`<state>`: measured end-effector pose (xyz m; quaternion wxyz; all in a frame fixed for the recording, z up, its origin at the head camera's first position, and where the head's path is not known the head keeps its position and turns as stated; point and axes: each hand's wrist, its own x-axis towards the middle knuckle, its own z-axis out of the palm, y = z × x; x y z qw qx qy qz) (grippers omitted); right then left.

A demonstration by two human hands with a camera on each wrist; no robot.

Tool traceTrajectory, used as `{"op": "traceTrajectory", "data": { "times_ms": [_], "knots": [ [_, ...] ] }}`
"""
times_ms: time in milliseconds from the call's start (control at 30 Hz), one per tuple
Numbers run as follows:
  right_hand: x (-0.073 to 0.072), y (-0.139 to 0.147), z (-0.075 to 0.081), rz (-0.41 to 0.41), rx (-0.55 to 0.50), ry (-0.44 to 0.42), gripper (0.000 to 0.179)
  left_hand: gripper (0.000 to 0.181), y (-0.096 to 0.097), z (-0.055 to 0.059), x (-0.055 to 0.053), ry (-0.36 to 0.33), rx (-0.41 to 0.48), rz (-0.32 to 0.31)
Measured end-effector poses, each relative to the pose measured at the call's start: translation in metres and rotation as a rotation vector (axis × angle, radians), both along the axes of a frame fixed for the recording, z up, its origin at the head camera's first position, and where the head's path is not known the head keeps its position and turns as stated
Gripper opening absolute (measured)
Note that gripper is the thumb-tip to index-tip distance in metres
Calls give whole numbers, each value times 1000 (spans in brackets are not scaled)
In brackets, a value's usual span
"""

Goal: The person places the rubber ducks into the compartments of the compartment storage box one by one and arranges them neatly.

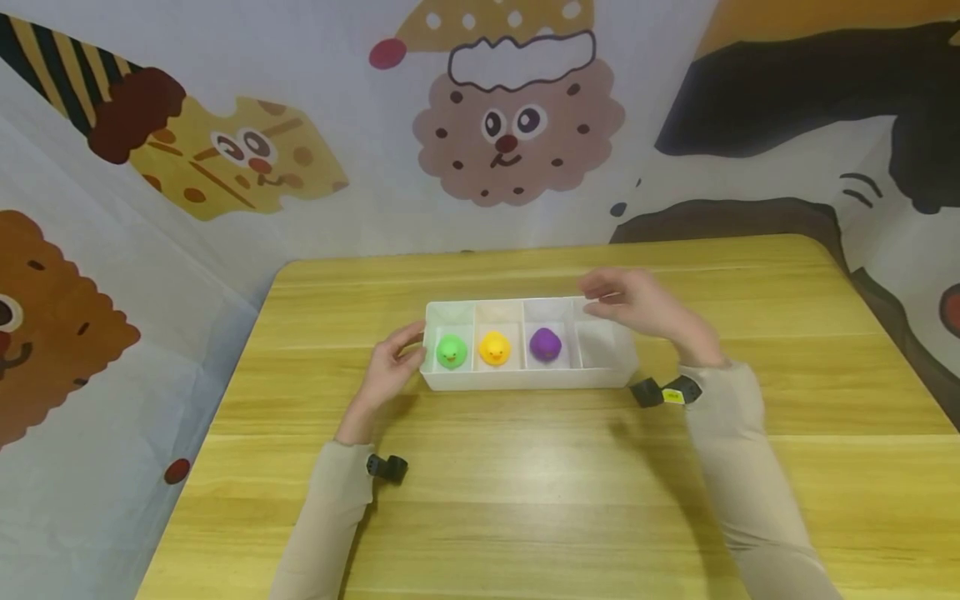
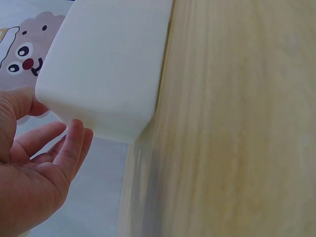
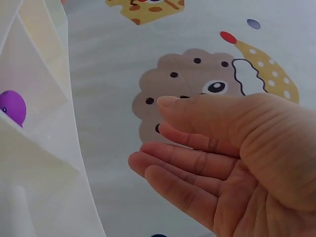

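Note:
A white divided tray sits on the wooden table, holding a green duck, a yellow duck and a purple duck in separate compartments. The right-end compartment looks bare, though my hand partly covers it. At the tray's left end is my left hand, fingertips against the outside of the end wall, gently bent; the left wrist view shows the tray's end beside thumb and fingers. My right hand hovers by the far right corner. Its palm is bare, fingers loosely extended and thumb apart.
The wooden table runs around the tray on all sides. Behind it hangs a pale cloth printed with cartoon biscuits and cheese. Small black cameras are strapped to both wrists over beige sleeves.

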<state>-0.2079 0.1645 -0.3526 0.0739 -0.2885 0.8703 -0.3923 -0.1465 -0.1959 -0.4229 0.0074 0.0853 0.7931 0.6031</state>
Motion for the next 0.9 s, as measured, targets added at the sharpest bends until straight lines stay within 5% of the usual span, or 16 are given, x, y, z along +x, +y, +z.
{"op": "traceTrajectory", "data": {
  "times_ms": [900],
  "knots": [
    [16, 61, -4, -125, -53, 86, 31, 42, 1, 1, 0, -7, 4, -3]
  ]
}}
